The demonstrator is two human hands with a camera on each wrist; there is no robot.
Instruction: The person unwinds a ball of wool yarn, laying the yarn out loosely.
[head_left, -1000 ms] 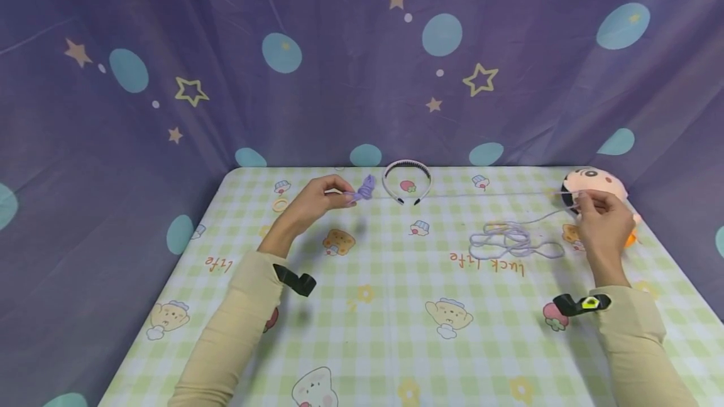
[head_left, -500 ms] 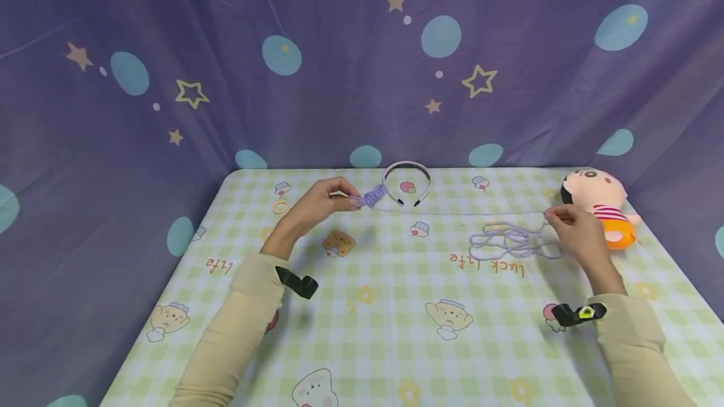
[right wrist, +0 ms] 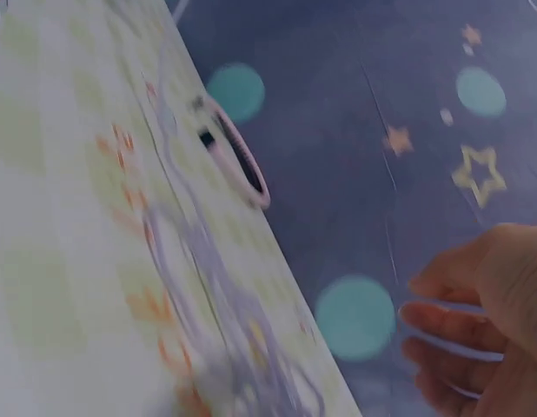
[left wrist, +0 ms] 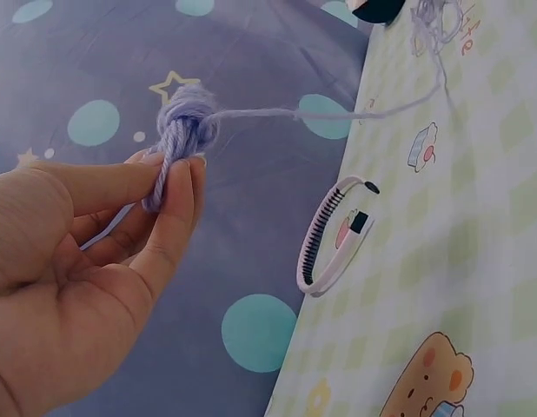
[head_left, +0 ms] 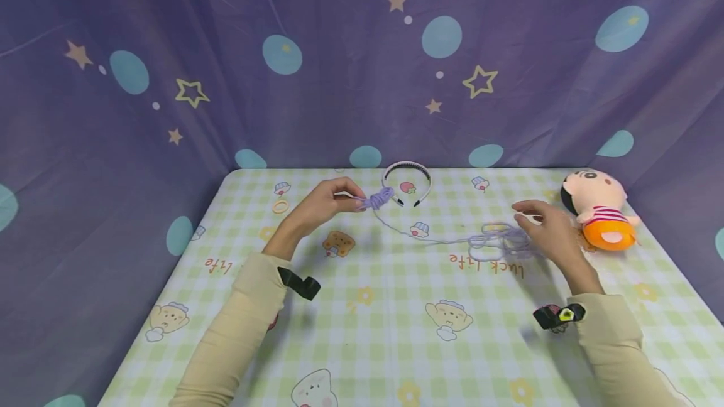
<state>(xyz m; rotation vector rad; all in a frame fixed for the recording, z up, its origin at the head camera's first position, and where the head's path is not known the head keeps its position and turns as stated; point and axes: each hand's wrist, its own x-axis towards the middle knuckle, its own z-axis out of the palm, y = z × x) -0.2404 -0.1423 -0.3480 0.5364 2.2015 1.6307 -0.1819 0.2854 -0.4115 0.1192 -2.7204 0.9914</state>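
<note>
My left hand (head_left: 328,205) pinches a small wound bundle of lilac yarn (left wrist: 188,122) between thumb and fingers, above the table's left half. From the bundle a single strand sags down to the table and runs right to a loose pile of yarn (head_left: 492,241). Over the right edge of that pile hovers my right hand (head_left: 551,231), its fingers loosely bent and apart from the thumb, with nothing between them. In the right wrist view the same fingers (right wrist: 451,326) show bare against the curtain.
A white headband (head_left: 408,164) with dark teeth lies at the table's back, just beyond the bundle. A yellowish ring (head_left: 280,206) is left of it. At the right stands a plush doll (head_left: 605,209) in orange shorts. A purple curtain (head_left: 351,105) rises behind the checked tablecloth (head_left: 390,306).
My right hand has let go of the strand and moved left; the strand, taut before, has dropped slack onto the table. The left hand has shifted slightly right with the bundle.
</note>
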